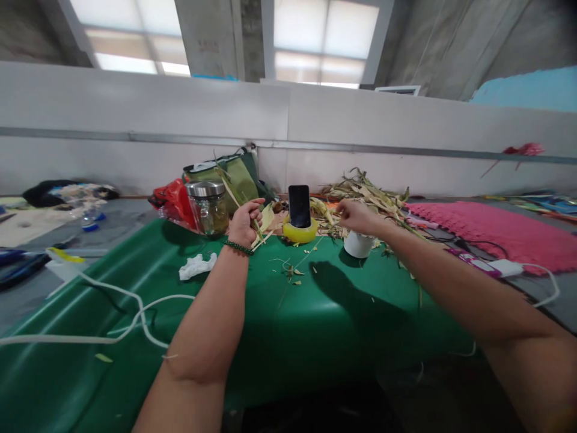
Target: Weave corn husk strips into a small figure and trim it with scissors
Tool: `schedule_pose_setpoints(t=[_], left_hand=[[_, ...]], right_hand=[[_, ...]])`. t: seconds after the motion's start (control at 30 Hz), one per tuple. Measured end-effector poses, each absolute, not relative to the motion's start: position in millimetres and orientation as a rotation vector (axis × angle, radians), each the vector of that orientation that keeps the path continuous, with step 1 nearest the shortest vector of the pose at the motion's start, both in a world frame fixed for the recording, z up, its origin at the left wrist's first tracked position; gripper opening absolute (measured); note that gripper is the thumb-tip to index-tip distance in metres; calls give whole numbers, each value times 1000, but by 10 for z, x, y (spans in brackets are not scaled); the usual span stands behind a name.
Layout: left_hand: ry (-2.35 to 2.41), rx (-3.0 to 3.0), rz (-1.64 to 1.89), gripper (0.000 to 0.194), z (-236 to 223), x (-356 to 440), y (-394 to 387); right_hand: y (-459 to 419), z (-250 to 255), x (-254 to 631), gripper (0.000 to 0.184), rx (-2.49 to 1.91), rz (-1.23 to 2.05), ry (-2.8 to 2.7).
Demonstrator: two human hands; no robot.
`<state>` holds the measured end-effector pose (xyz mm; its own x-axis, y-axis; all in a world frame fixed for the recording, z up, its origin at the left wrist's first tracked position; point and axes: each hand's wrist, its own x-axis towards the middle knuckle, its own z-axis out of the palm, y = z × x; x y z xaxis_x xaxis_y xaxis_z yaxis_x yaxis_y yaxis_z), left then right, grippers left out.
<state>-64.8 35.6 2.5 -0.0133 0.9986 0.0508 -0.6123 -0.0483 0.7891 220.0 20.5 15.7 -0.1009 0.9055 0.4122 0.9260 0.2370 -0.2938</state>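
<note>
My left hand (247, 224), with a bead bracelet on its wrist, is closed around a long green-and-yellow leaf strip (231, 191) that sticks up past the fingers. Reaching out on the other side, my right hand (357, 216) has its fingers bent together above a white cup (359, 245). Whatever those fingers hold is too small or hidden to make out. Behind the right hand lies a heap of dry leaf strips (374, 195). Between the hands, a black phone (299, 206) stands upright in a yellow tape roll (300, 231).
A glass jar (211, 216) with a metal lid stands at the left beside a red plastic bag (174, 201) and a green bag (241, 171). Crumpled tissue (197, 267) and white cables (139, 307) lie on the green sheet (279, 337). Pink cloth (509, 231) lies at right.
</note>
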Motion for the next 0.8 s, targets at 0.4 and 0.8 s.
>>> schedule_pose_setpoints(t=[0.4,0.8], left_hand=[[641,557,1674,14,120,-669,295],[674,615,1614,11,99,-668,321]], right_hand=[[-410,604,2494,33,-1284,-555,-1627],[-191,-650,1257,24,-1386,572,-2009]])
